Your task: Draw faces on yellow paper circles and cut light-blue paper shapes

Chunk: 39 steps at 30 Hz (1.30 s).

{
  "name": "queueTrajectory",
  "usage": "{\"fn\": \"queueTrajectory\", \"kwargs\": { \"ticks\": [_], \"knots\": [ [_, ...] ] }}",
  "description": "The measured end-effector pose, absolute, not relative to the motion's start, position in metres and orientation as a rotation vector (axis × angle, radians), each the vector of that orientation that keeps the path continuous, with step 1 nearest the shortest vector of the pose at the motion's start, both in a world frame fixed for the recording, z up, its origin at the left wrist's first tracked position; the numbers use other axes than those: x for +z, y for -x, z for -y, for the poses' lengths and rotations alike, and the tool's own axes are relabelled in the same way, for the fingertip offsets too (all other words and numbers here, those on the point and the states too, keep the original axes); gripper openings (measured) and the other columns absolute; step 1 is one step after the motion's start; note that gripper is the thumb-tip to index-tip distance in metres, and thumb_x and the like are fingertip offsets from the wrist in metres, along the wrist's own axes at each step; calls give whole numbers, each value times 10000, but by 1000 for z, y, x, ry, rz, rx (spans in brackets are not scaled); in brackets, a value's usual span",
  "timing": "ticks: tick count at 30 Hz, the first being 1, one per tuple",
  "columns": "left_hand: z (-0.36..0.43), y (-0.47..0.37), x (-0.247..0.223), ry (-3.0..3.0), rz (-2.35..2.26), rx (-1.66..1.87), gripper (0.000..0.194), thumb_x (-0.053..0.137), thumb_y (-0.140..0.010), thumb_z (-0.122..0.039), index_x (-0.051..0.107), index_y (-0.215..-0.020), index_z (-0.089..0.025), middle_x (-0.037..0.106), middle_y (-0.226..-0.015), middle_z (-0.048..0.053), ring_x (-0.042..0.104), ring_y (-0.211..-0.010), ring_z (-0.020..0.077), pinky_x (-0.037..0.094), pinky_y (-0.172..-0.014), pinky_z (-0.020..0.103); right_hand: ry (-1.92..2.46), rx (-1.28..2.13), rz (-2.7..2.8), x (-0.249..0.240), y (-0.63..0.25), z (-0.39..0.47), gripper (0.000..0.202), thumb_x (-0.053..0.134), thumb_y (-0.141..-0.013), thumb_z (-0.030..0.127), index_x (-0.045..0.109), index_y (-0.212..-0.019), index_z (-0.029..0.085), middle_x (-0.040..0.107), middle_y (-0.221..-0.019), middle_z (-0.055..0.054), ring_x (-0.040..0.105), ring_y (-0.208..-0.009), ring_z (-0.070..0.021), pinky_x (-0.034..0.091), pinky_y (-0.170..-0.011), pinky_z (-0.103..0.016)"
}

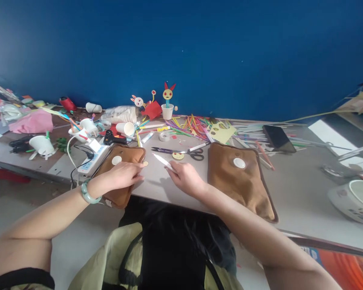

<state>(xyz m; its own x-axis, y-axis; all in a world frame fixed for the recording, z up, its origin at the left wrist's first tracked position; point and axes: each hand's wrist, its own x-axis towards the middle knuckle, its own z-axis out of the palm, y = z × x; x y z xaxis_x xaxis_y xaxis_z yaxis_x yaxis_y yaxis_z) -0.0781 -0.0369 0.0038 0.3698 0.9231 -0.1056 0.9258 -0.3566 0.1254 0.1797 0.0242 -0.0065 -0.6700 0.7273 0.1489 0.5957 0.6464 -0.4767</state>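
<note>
My left hand [125,174], with a jade-coloured bangle on its wrist, is closed, pinching a small pale yellow paper disc [145,164] at its fingertips. It hovers over the edge of a brown hot-water bag [136,155]. In my right hand [187,178] is a white marker [162,161], its pinkish tip pointing up and left toward the disc, apart from it. Beyond both hands lie black-handled scissors [196,154] and a round yellow paper face [178,156]. A second brown hot-water bag [226,177] lies to the right of my right hand.
A power strip [93,159] and a black glue gun [113,139] are at left. Behind stand a paper-cup figure [167,110], stacked cups [121,114] and many coloured sticks [193,125]. A phone [278,138] and a white bowl [355,201] sit on the right.
</note>
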Motion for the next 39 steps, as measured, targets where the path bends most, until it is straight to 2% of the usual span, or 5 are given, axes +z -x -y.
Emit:
{"fn": "queueTrajectory", "kwargs": {
  "ticks": [9, 19, 23, 28, 39],
  "knots": [
    [33, 78, 1, -2350, -1881, -66, 234, 511, -852, -203, 602, -636, -191, 722, -1214, 45, 713, -885, 237, 394, -572, 297, 1147, 746, 2496, -10, -135, -74, 279, 524, -879, 177, 745, -1044, 225, 728, -844, -34, 640, -744, -181, 405, -667, -248],
    [28, 86, -16, -2294, -2015, 99, 207, 485, -744, -158, 373, -576, -201, 647, -736, 14, 600, -682, 176, 187, -509, 307, 847, 515, 2776, -42, -106, -91, 362, 504, -886, 146, 707, -1171, 239, 586, -1112, -81, 603, -886, -195, 425, -825, -295],
    [30, 91, -22, -2284, -1999, 265, 260, 475, -724, -131, 285, -562, -203, 663, -734, 22, 567, -633, 158, 221, -530, 304, 725, 437, 2839, -44, -97, -95, 454, 500, -899, 175, 617, -1325, 278, 537, -1120, -100, 559, -964, -234, 400, -922, -373],
    [32, 101, -25, -2207, -1834, 595, 285, 474, -685, -88, 242, -573, -208, 741, -995, 62, 658, -791, 168, 381, -640, 275, 744, 459, 2841, -49, -88, -105, 340, 491, -882, 168, 704, -1145, 189, 537, -1085, -106, 538, -966, -239, 397, -921, -370],
    [38, 103, -14, -2038, -1859, 1010, 329, 480, -731, -98, 220, -584, -237, 712, -776, 38, 697, -840, 174, 470, -707, 275, 758, 442, 2906, -46, -84, -107, 347, 488, -897, 209, 708, -1166, 210, 538, -1070, -112, 535, -992, -256, 379, -892, -374]
  ]
}}
